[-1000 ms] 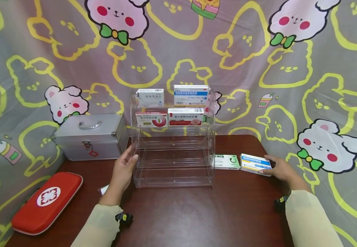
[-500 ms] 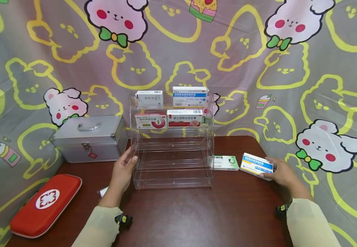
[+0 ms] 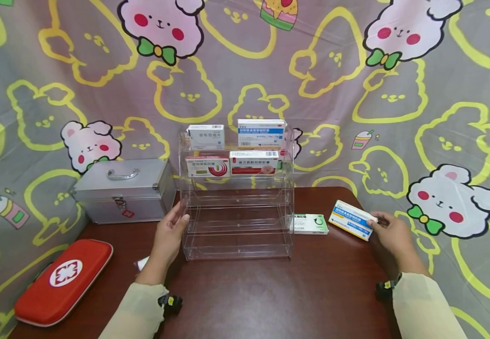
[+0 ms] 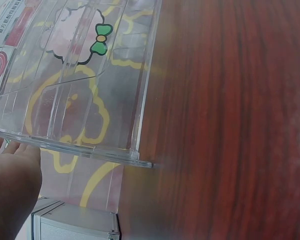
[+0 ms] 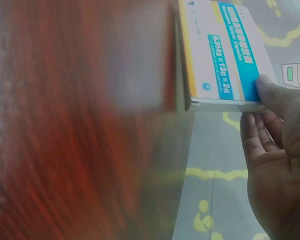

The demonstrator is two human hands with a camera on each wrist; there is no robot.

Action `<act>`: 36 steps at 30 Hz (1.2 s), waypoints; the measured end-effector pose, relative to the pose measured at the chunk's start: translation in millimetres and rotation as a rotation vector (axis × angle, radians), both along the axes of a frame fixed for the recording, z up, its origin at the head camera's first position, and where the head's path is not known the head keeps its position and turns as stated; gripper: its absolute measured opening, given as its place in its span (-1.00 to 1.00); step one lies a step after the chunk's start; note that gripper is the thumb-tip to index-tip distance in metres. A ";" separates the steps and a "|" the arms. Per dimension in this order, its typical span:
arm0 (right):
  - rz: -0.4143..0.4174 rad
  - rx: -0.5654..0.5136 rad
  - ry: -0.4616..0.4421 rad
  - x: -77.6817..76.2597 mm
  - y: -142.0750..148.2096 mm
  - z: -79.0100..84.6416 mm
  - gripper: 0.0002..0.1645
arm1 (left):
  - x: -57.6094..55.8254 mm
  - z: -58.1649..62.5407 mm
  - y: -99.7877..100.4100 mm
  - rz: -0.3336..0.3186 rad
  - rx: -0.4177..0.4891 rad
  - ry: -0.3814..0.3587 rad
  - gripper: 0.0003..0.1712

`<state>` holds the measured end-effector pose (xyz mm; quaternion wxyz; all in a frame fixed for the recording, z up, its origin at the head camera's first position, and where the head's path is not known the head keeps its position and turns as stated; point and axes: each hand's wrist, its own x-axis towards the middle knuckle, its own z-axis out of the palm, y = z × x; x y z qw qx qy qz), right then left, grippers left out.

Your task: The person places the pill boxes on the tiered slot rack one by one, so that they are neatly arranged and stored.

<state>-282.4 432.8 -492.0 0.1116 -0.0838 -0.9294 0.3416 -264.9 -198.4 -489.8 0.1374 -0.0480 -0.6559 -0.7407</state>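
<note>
A blue-and-white medicine box [image 3: 352, 220] is pinched at its right end by my right hand [image 3: 393, 235], thumb on the printed face and fingers beneath. It tilts over the table at the right. In the right wrist view the same medicine box [image 5: 220, 55] shows its blue bands. My left hand [image 3: 170, 230] holds the left side panel of a clear tiered display rack [image 3: 238, 226]; in the left wrist view its thumb and fingers lie on either side of the panel edge. A white-and-green medicine box [image 3: 310, 224] lies flat by the rack's right side.
Two boxes, one white [image 3: 206, 137] and one blue-and-white [image 3: 261, 134], stand on the rack's top tier. Two red-and-white boxes [image 3: 253, 164] stand below. Left of the rack are a silver case [image 3: 122, 188] and a red first-aid pouch [image 3: 64, 282]. A patterned cloth [image 3: 228, 70] hangs behind.
My right hand has lifted and tilted the blue-and-white box up from the table, away from the green one. My left hand stays at the rack's side.
</note>
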 end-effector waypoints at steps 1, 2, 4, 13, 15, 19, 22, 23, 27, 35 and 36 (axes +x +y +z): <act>-0.007 -0.013 0.017 0.3 -1.4 1.4 -0.39 | -0.3 0.1 0.0 0.000 0.002 0.001 -0.32; -0.016 -0.028 0.032 0.6 -2.7 2.9 -0.38 | -0.5 0.2 0.1 0.000 0.002 0.003 -0.32; -0.033 -0.061 0.063 0.7 -5.6 6.5 -0.38 | -0.7 0.1 0.0 0.001 -0.001 0.002 -0.31; -0.068 -0.225 0.113 5.7 -32.3 42.8 -0.28 | 1.2 1.6 0.2 -0.003 0.004 -0.009 -0.30; -0.067 -0.241 0.127 6.6 -39.4 51.9 -0.29 | 1.3 2.0 0.2 0.000 -0.001 -0.014 -0.30; -0.052 -0.277 0.146 8.0 -52.8 67.0 -0.28 | 1.1 2.9 0.4 0.003 -0.009 -0.021 -0.30; -0.026 -0.310 0.187 10.5 -62.0 77.7 -0.31 | 0.7 2.9 0.7 0.002 -0.002 -0.026 -0.30; -0.008 -0.332 0.215 11.0 -65.4 81.0 -0.34 | 0.6 2.7 0.9 0.002 0.000 -0.028 -0.30; 0.175 -0.610 0.346 14.4 -83.3 95.0 -0.53 | 0.4 2.4 1.6 -0.001 0.005 -0.028 -0.29; 0.421 -0.716 0.430 17.9 -135.1 126.1 -0.69 | 1.3 3.2 1.1 -0.001 0.001 -0.026 -0.30; 0.425 -0.700 0.427 16.3 -142.2 129.8 -0.69 | 1.4 3.5 1.0 -0.002 0.003 -0.024 -0.30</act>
